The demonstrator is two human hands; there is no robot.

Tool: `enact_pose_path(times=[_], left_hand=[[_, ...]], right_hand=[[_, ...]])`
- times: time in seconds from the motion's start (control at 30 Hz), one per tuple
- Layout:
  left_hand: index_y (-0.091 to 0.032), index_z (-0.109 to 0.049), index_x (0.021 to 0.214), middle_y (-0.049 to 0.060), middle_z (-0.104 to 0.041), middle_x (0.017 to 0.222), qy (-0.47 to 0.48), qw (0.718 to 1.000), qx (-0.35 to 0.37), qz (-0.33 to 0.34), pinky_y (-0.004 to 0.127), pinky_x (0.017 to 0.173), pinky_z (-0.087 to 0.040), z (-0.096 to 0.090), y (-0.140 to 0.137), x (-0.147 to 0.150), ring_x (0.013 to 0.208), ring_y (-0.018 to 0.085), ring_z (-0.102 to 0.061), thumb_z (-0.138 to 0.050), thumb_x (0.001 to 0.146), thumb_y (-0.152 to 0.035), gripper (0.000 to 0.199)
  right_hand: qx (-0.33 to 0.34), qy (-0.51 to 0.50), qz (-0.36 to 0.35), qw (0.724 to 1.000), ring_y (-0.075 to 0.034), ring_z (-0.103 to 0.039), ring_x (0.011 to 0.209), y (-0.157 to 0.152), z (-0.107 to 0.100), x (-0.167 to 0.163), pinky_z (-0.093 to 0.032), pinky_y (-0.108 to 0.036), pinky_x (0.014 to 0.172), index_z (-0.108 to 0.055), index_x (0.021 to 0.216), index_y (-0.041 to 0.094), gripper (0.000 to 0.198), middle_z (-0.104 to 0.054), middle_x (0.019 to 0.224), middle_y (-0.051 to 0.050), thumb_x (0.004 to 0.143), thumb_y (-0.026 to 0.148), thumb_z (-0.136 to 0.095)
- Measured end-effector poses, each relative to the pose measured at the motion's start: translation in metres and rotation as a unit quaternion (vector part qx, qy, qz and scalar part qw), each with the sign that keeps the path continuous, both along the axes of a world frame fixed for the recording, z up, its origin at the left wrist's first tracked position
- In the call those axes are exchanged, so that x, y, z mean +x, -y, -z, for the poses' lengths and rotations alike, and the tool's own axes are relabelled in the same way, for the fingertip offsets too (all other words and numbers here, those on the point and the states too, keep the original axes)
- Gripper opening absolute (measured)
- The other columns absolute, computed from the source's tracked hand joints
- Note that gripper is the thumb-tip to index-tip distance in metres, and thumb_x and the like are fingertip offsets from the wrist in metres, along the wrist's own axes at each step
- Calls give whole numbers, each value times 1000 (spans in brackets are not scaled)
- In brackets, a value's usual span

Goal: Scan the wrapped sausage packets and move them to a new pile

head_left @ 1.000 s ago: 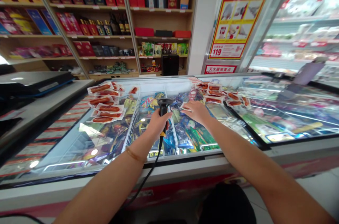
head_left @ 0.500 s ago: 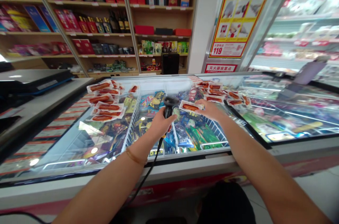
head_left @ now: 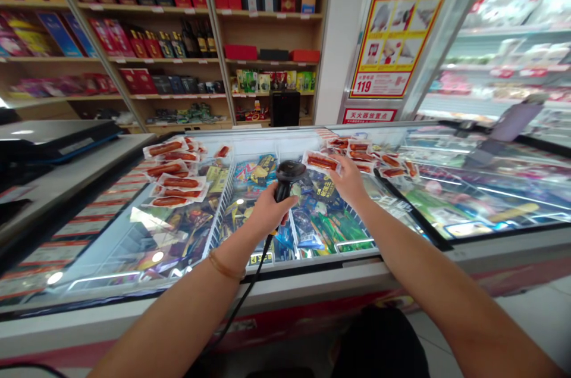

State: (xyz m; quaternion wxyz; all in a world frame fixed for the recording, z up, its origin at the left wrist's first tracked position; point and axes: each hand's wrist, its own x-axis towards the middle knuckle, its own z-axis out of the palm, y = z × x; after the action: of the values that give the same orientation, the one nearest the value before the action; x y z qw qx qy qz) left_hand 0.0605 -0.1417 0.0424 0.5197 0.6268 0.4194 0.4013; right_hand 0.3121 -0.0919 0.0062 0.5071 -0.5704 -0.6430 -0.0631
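Note:
My left hand (head_left: 270, 209) is wrapped round the handle of a black barcode scanner (head_left: 289, 172), its head up and a cable running down past my wrist. In my right hand (head_left: 351, 183) is a clear-wrapped sausage pack (head_left: 322, 161), gripped by its right end and tilted a little beside the scanner head. Both are above the glass top of a chest freezer (head_left: 147, 241). Right behind my right hand lies a group of similar sausage packs (head_left: 360, 147). Another group of sausage packs (head_left: 181, 183) lies on the glass to the left.
Under the glass, white wire baskets (head_left: 222, 205) hold colourful frozen packages. A grey counter with a dark flat device (head_left: 57, 137) stands at the left. Boxed goods fill the wooden shelves (head_left: 267, 18) behind. A purple upright object (head_left: 517, 119) stands at the far right.
My right hand has raised the sausage pack slightly and turned it, bringing it up beside the scanner head. My left hand with the scanner has hardly moved.

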Motion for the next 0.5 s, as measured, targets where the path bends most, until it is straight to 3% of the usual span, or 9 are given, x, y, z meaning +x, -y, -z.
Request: enact_pose_path(times=[0.5], left_hand=[[-21,-52,86,-8,-46,43,-19,1000,12,-3,22,38,-34,2,1,3,33,11,-44,-72,73,-30,25]], right_hand=[[18,6,-6,1000,-26,-60,111,5,-4,-7,-45,-44,102,-62,118,21,37,-66,115,-10,82,24,-54]])
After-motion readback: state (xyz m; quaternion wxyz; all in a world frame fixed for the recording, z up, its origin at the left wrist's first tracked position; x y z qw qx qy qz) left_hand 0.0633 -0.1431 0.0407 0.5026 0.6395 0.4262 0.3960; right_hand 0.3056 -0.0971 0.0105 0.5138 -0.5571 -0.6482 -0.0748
